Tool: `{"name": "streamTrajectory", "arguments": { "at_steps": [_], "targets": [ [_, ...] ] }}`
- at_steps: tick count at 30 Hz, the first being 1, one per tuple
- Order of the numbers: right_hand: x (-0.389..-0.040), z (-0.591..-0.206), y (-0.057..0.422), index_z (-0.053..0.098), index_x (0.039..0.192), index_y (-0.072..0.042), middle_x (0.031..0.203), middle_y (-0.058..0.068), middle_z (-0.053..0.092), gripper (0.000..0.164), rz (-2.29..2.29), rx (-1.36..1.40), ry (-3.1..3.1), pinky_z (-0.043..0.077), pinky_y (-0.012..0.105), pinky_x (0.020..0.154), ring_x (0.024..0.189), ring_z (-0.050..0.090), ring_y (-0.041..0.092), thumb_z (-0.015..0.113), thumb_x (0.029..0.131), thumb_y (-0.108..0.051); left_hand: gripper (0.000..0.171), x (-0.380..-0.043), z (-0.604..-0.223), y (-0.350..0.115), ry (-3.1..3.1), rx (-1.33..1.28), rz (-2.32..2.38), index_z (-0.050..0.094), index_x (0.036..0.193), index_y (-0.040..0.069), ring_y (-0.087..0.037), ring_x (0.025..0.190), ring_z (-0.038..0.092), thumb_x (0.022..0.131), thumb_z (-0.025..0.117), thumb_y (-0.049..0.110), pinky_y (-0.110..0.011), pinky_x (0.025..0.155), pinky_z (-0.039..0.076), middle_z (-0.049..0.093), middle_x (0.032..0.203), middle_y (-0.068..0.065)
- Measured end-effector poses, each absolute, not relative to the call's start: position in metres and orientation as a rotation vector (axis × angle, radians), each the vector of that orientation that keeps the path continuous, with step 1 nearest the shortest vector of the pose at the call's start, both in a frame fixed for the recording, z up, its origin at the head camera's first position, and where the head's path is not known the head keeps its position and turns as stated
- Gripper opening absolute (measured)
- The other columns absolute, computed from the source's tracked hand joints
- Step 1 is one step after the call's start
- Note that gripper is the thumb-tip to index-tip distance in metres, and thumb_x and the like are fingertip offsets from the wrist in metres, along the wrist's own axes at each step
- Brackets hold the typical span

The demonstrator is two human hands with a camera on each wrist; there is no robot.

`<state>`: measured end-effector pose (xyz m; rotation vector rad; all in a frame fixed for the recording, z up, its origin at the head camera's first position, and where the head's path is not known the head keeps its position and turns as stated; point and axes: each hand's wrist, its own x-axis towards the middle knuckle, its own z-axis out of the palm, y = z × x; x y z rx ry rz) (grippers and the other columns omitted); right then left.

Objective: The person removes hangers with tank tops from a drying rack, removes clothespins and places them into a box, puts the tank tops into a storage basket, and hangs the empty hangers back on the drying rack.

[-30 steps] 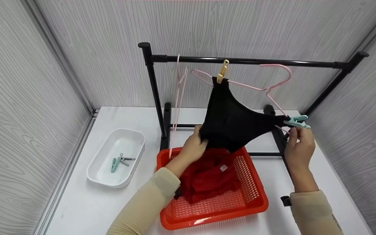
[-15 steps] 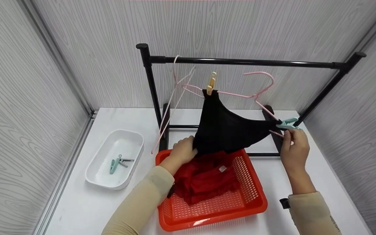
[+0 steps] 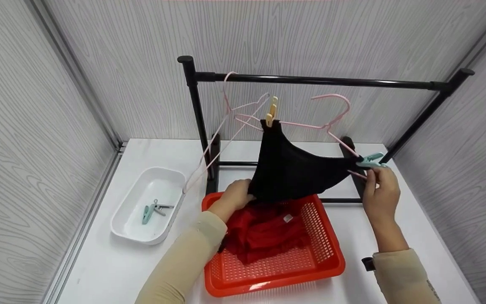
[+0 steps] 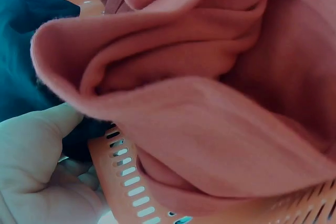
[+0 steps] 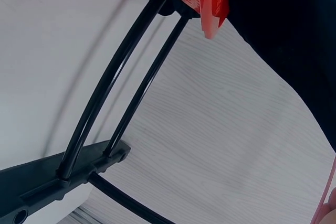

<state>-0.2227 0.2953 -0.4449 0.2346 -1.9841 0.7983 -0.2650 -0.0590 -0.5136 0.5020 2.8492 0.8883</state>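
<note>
Just in front of the left hand's fingers (image 3: 235,195) hangs the black garment of soft cloth (image 3: 291,169): the thumb and fingers of the left hand are bent on its lower left edge and grasp it there. In the left wrist view the thumb lies against this dark cloth. The right hand (image 3: 382,192) has its thumb and forefinger closed on the end of the thin pink hanger (image 3: 302,124). Directly above these fingertips is the pale teal clothespin (image 3: 370,160), which grips the right corner of the garment; whether the fingers touch it also, I cannot tell. The yellow clothespin (image 3: 271,113), above the left fingers and well apart from them, fixes the upper left corner on the same hanger. The garment is stretched between the two hands.

Higher than both hands runs the black metal rack bar (image 3: 327,80); from it, above the left fingers, a second pink hanger (image 3: 226,99) hangs tilted. Beneath the left fingers and near to them stands the red perforated plastic basket (image 3: 285,282), with crumpled red cloth (image 3: 264,234) inside, on which a small white label (image 3: 288,218) is seen. To the left of the left hand, apart from it, the white oblong tray (image 3: 154,188) holds a small teal clip (image 3: 146,214) and a grey clip (image 3: 158,208).
</note>
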Motion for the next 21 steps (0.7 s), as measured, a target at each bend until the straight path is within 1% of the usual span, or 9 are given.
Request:
{"name": "streamTrajectory", "arguments": {
  "at_steps": [8, 14, 21],
  "targets": [
    [-0.224, -0.444, 0.294, 0.061, 0.088, 0.007, 0.080, 0.019, 0.057, 0.008, 0.796, 0.236, -1.969, 0.038, 0.022, 0.076, 0.077, 0.054, 0.028, 0.063, 0.094, 0.003, 0.022, -0.274, -0.519, -0.054, 2.902, 0.508, 0.953, 0.066, 0.103, 0.000, -0.037, 0.102, 0.066, 0.085, 0.075, 0.009, -0.048, 0.090, 0.051, 0.071, 0.101, -0.018],
    [-0.224, -0.443, 0.295, 0.060, 0.088, 0.008, 0.079, 0.019, 0.055, 0.009, 0.802, 0.249, -1.974, 0.038, 0.025, 0.075, 0.076, 0.053, 0.028, 0.061, 0.095, 0.003, 0.021, -0.279, -0.523, -0.051, 2.934, 0.535, 0.989, 0.068, 0.104, 0.001, -0.036, 0.102, 0.066, 0.084, 0.073, 0.007, -0.048, 0.091, 0.051, 0.071, 0.101, -0.016],
    [-0.223, -0.445, 0.296, 0.059, 0.086, 0.007, 0.078, 0.017, 0.055, 0.009, 0.808, 0.237, -1.974, 0.038, 0.020, 0.076, 0.076, 0.052, 0.025, 0.062, 0.095, 0.004, 0.018, -0.282, -0.525, -0.047, 2.961, 0.569, 0.999, 0.067, 0.101, 0.001, -0.035, 0.102, 0.066, 0.084, 0.071, 0.003, -0.047, 0.091, 0.052, 0.070, 0.099, -0.016]
  ]
}}
